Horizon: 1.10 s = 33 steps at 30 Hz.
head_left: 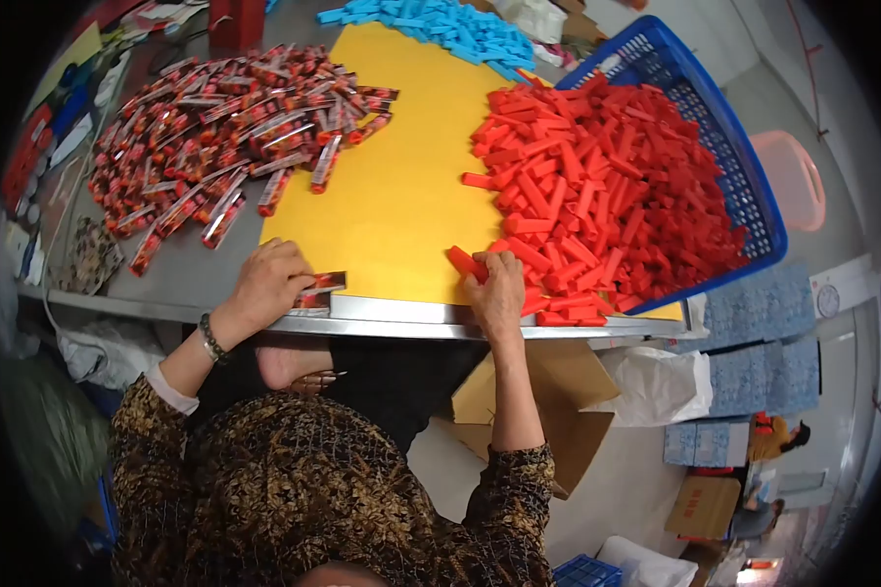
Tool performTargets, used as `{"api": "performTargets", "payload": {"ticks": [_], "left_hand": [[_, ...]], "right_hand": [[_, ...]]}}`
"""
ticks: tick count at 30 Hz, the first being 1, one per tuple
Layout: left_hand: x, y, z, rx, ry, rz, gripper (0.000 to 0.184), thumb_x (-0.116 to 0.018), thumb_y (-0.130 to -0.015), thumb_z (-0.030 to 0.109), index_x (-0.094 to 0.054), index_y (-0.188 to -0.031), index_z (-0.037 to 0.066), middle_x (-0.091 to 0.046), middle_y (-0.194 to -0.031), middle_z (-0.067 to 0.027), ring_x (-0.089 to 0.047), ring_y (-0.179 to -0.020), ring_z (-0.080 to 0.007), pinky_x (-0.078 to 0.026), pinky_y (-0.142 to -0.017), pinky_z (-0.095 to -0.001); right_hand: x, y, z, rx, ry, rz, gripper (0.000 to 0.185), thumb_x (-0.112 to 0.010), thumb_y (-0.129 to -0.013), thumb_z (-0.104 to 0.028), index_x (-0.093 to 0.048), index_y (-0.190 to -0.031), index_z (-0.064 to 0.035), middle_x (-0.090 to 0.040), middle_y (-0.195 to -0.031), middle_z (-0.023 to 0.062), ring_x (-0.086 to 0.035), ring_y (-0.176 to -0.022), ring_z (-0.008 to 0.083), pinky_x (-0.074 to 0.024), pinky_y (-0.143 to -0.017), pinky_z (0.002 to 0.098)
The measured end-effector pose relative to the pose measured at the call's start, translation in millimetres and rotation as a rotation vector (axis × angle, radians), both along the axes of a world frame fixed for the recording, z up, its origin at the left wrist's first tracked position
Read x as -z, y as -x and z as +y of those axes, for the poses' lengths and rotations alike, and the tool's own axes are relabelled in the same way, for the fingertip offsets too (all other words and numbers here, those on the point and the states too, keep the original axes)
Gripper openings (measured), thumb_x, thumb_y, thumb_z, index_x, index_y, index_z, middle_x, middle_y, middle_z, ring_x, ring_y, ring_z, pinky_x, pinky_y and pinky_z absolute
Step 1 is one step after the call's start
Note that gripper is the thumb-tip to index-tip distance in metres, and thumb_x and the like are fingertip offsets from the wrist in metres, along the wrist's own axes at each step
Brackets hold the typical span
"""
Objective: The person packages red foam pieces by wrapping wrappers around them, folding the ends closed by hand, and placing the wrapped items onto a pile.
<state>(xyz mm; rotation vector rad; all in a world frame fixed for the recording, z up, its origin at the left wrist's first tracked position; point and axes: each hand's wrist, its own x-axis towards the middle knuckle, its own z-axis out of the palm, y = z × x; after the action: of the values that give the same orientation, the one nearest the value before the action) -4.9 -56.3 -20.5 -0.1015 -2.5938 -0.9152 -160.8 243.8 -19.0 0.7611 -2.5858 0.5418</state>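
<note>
Before the seated person stretched a metal table (186,279), its bright front edge running across just above the lap. Over much of its middle lay a yellow sheet (401,176). Toward the right stood a blue basket (768,210) with slotted walls, and against it rose the red heap (597,196), small oblong pieces piled loosely, reaching past the basket onto the sheet. On the left spread the printed heap (230,137), dark and red strips lying at all angles, some overlapping the sheet's left side. At the far end sat the smaller blue heap (450,29). Below the table edge, partly behind the right forearm, an open carton (578,391) stood near a white sack (661,386). The right hand (499,293) was just beside the near left corner of the red heap, thumb and fingers closed around one red piece (465,262), whose end jutted out leftward above the sheet. The left hand (269,284), with a beaded bracelet (212,338) at its wrist, was at the table's front edge, fingertips on one printed strip (325,284); whether they pinched it or merely pressed it could not be told. That strip lay at the sheet's near left corner, its right end uncovered, well apart from the red piece.
</note>
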Motion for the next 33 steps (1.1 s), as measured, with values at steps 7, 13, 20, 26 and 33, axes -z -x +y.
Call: {"api": "performTargets", "payload": {"ticks": [7,13,20,26,33], "left_hand": [[0.1,-0.1,-4.0,-0.068,-0.604,-0.347,0.007,-0.063,-0.085,0.003,-0.063,-0.088,-0.002,-0.067,-0.079,-0.0052,-0.061,-0.068,-0.0077,-0.049,-0.061,-0.0229],[-6.1,0.7,8.0,0.051,-1.185,-0.358,0.017,-0.063,-0.088,0.005,-0.061,-0.102,-0.004,-0.067,-0.079,-0.0055,-0.062,-0.069,-0.0084,-0.05,-0.064,-0.02],[-18.0,-1.1,18.0,0.098,-1.12,-0.427,0.012,-0.068,-0.086,0.01,-0.066,-0.085,-0.002,-0.064,-0.073,-0.0025,-0.058,-0.063,-0.0059,-0.047,-0.058,-0.0194],[-12.9,-2.3,23.3,0.063,-1.094,-0.383,0.011,-0.073,-0.079,0.008,-0.066,-0.078,0.0,-0.061,-0.069,0.0007,-0.053,-0.061,-0.0038,-0.043,-0.055,-0.0199],[-13.5,-1.9,25.0,0.023,-1.149,-0.312,0.015,-0.075,-0.077,0.003,-0.06,-0.081,0.004,-0.06,-0.079,0.0014,-0.054,-0.071,-0.0043,-0.045,-0.064,-0.0192]], "right_hand": [[-14.6,-22.1,-28.7,-0.147,0.236,-0.175,0.021,-0.067,-0.077,-0.004,-0.062,-0.098,-0.0016,-0.061,-0.095,0.0152,-0.061,-0.087,0.0303,-0.0491,-0.072,0.0342],[-34.5,-50.2,-55.2,-0.315,0.703,-0.679,0.02,-0.066,-0.084,-0.004,-0.059,-0.101,0.0013,-0.061,-0.092,0.0049,-0.057,-0.078,0.0097,-0.0453,-0.065,0.0236],[-45.5,-62.0,-71.7,-0.46,0.834,-0.675,0.026,-0.072,-0.083,-0.005,-0.059,-0.105,0.0015,-0.064,-0.093,0.0045,-0.058,-0.081,0.0089,-0.0483,-0.076,0.0243],[-45.3,-63.7,-69.2,-0.501,0.718,-0.663,0.034,-0.072,-0.082,-0.001,-0.058,-0.112,-0.0001,-0.062,-0.104,0.0061,-0.058,-0.091,0.0113,-0.0472,-0.083,0.0244],[-52.2,-68.1,-63.4,-0.471,0.711,-0.389,0.03,-0.073,-0.081,0.0,-0.058,-0.106,0.0008,-0.058,-0.099,0.0066,-0.057,-0.089,0.0129,-0.0469,-0.082,0.0242]]}}
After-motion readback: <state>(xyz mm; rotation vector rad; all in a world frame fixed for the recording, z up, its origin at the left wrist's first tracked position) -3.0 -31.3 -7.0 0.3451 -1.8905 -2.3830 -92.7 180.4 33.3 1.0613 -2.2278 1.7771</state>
